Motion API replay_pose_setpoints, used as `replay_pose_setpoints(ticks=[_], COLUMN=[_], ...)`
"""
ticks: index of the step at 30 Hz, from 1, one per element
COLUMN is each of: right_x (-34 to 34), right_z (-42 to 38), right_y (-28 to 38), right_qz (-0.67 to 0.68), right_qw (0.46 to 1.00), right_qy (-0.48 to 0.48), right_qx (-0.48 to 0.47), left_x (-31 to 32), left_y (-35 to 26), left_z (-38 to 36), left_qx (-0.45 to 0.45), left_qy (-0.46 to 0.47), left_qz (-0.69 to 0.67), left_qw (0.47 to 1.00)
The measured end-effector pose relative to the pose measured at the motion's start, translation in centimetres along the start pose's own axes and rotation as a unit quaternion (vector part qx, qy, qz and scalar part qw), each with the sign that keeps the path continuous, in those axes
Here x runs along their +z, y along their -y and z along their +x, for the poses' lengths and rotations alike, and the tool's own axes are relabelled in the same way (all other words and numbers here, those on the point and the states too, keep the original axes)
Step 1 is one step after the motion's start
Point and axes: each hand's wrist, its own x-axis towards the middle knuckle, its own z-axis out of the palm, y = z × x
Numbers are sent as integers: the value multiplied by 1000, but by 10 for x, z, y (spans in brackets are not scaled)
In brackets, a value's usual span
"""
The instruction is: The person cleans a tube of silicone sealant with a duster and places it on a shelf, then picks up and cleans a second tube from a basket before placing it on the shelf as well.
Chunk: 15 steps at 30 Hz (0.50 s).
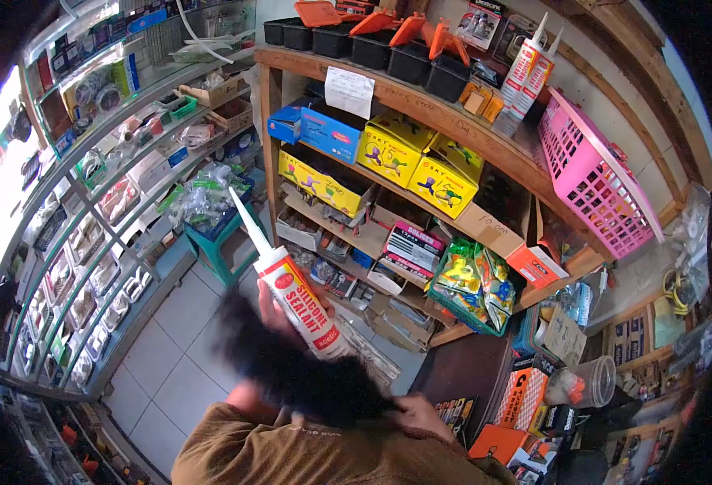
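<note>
My left hand (269,310) is wrapped round a silicone sealant cartridge (298,303), white with red and yellow print, its long white nozzle pointing up and to the left. A black fluffy duster (307,368), smeared by motion, lies across the lower part of the cartridge and covers much of my left hand and wrist. At the duster's right end, my right hand (421,415) is closed on it; the handle itself is hidden. Two more sealant cartridges (524,65) stand upright on the top shelf at the right.
Black bins (372,50) with orange lids line the wooden shelf (421,101). Below sit yellow boxes (394,149) and a blue box (332,132). A pink basket (590,170) stands at the right. A green stool (219,246) bears plastic bags; glass display shelves (89,210) curve along the left.
</note>
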Motion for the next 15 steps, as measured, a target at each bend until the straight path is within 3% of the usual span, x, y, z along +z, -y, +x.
replay_pose_setpoints(ticks=[1, 2, 3, 4, 5, 6, 7, 9, 10, 11, 13, 14, 15], right_x=[1, -5, -4, -4, -4, -11, -11, -10, -9, -10, -10, -12, -12], right_z=[-2, -2, -4, -7, -8, -9, -8, -10, -8, -10, -10, -10, -10], right_y=[0, 10, 8, 5, 2, 4, 9, 16, 9, 7, 9, 21, 20], right_qz=[-5, 134, 135, 59, -16, -41, -40, 98, 170, 169, -84, 1, 1], right_qw=[998, 986, 986, 994, 997, 998, 998, 990, 978, 978, 994, 997, 997], right_qy=[-42, -17, -17, -1, 13, 39, 35, -61, -76, -78, -25, -32, -33], right_qx=[36, 97, 98, 88, 78, -22, -21, 84, 91, 92, -59, -68, -68], left_x=[-2, -2, -1, -1, -14, -37, -50, 35, 26, 23, 45, 41, 32], left_y=[2, 1, -1, -2, 2, 11, 17, 6, -6, -3, 9, 9, 8], left_z=[3, 0, -2, -3, -2, 0, 1, 3, 7, 5, 8, 8, 7], left_qx=[10, 18, 28, 6, 4, 4, 5, 53, -7, -62, 57, 55, 37], left_qy=[-6, -53, -97, -8, -7, -34, -62, -151, 61, 121, -192, -191, -163], left_qz=[71, 17, -38, -62, -60, -42, -25, 32, -37, -61, -8, -7, -20], left_qw=[997, 998, 994, 998, 998, 999, 998, 987, 997, 989, 980, 980, 986])
